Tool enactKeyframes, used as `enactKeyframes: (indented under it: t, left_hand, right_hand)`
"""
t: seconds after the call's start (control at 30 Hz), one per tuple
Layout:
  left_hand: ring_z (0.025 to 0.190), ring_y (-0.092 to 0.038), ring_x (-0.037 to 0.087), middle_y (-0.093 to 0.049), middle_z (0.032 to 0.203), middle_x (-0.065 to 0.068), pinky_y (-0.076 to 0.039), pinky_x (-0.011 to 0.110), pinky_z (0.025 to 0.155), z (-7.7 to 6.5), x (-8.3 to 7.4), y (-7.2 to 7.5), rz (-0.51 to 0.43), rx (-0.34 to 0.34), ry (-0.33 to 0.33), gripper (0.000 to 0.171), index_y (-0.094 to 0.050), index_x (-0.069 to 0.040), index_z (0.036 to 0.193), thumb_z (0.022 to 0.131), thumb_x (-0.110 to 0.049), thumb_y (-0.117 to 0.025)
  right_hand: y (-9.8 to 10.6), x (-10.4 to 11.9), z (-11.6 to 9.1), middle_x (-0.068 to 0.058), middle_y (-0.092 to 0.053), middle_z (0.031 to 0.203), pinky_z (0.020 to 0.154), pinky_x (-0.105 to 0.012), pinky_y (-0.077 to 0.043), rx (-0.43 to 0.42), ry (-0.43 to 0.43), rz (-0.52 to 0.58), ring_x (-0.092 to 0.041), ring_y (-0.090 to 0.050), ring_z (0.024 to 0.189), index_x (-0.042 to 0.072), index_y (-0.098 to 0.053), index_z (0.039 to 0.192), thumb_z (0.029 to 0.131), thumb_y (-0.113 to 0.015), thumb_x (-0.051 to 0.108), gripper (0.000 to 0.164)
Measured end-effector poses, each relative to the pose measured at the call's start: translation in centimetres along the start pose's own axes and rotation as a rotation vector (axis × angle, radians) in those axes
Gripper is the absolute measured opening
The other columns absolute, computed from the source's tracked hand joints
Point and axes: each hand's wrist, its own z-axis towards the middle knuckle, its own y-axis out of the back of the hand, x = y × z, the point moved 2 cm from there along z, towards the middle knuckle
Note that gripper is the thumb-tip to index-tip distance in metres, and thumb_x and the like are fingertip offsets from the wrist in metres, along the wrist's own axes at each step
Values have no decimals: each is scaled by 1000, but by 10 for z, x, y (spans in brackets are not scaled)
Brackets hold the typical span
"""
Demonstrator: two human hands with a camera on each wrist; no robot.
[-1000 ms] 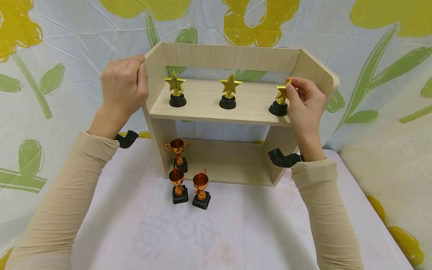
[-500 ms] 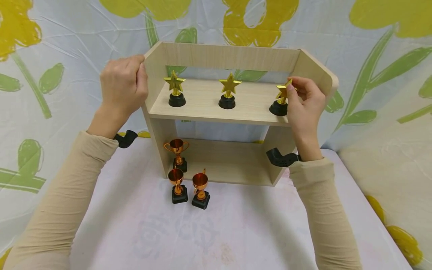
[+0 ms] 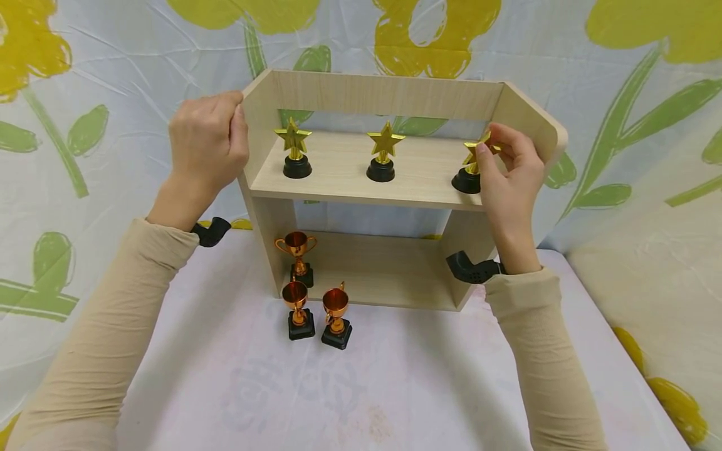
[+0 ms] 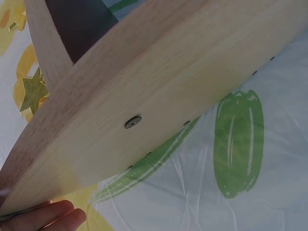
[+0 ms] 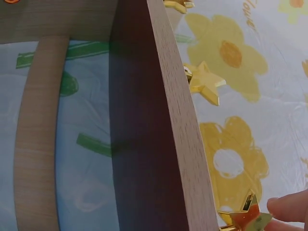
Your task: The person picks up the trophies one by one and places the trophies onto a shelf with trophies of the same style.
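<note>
My left hand [image 3: 209, 141] grips the left side panel of a pale wooden shelf unit [image 3: 361, 199]; in the left wrist view its fingertips [image 4: 62, 216] lie by the panel's outer face. At the right end of the top shelf, my right hand [image 3: 513, 175] pinches the star of a gold star trophy [image 3: 465, 181] whose black base stands on the board. Part of that star is hidden behind the thumb. Two matching trophies stand upright to its left, a middle star trophy [image 3: 381, 169] and a left star trophy [image 3: 296, 166].
One bronze cup trophy [image 3: 296, 245] stands on the lower shelf at the left. Two more, a left cup [image 3: 296, 295] and a right cup [image 3: 336, 304], stand on the white cloth before the unit. A flower-printed sheet [image 3: 141, 50] hangs behind.
The right thumb has shifted slightly left across the star, covering more of it, and the trophy's base sits a touch further right. My left hand and the other trophies have not moved.
</note>
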Motion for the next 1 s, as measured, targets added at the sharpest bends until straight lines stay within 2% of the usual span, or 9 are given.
enactKeyframes:
  t: [0.17,0.3,0.43,0.67,0.77,1.0]
  left_hand:
    - [70,-63,42,-68,84,24,-47,56,65,0,0,-1,-3,2,4,36,-67,9,99,98,-13,-38]
    - [70,-63,43,-68,85,24,-47,56,65,0,0,-2,-10,-2,19,37,-67,9,99,97,-14,-38]
    - [69,-62,42,-68,83,24,-47,56,64,-1,0,-1,-5,-2,12,36,-67,8,98,97,-13,-38]
    - [69,-61,42,-67,82,24,-47,56,65,-1,0,-1,-8,1,25,36,-67,9,98,97,-13,-39]
    - [68,-61,42,-67,82,23,-47,56,65,-1,-1,-1,-10,-1,34,36,-67,8,98,98,-14,-38]
    - [73,-63,42,-69,87,23,-47,57,67,0,-2,-1,-25,-5,43,37,-68,9,101,97,-15,-38]
  right_hand:
    - [3,9,-8,-4,-56,130,109,-24,-34,12,37,17,-14,-48,124,2,-65,125,94,-63,5,31]
    - [3,30,-22,-5,-54,133,111,-24,-31,8,85,38,-12,-44,128,-2,-65,123,93,-58,0,30]
    - [2,48,-35,-8,-55,132,112,-27,-31,-6,129,58,-14,-45,128,-5,-65,120,91,-55,-2,31]
    - [2,54,-48,-10,-59,129,108,-30,-33,-2,263,37,-17,-48,127,-10,-65,116,89,-56,0,30]
    - [1,62,-57,-11,-60,128,108,-31,-32,8,266,68,-21,-48,127,-13,-64,115,89,-55,-1,30]
    - [0,65,-68,-6,-60,126,109,-32,-34,31,256,160,-23,-49,126,-15,-62,115,89,-55,-5,29]
